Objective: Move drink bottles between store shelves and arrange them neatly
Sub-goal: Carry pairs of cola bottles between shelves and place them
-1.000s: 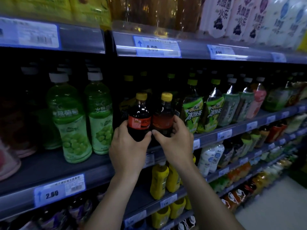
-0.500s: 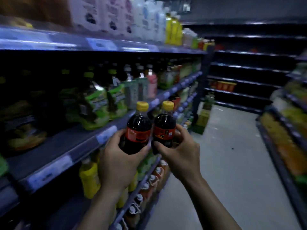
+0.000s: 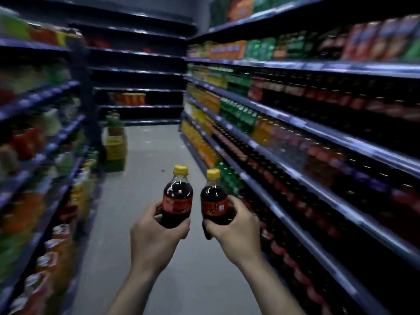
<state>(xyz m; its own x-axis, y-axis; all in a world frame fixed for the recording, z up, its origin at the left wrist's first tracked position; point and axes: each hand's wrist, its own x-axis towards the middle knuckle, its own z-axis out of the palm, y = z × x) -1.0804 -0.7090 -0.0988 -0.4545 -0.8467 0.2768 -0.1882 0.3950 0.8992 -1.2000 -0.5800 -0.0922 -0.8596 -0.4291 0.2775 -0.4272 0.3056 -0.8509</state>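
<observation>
Two small dark cola bottles with yellow caps and red labels are held upright over the aisle floor. My left hand (image 3: 156, 237) grips the left cola bottle (image 3: 177, 196) around its lower half. My right hand (image 3: 231, 230) grips the right cola bottle (image 3: 213, 201) the same way. The bottles stand side by side, a small gap apart. Both are away from any shelf, in the middle of the aisle.
Shelves of drinks (image 3: 295, 123) run along the right, blurred, with red, green and orange bottles. Another shelf run (image 3: 41, 142) lines the left. Stacked yellow and green boxes (image 3: 114, 146) stand on the grey floor (image 3: 159, 155) ahead. Mostly bare shelves (image 3: 138, 71) close the aisle's far end.
I have lifted both cola bottles off the left shelf and turned right. The view now looks down the aisle, with the bottles carried in front of me.
</observation>
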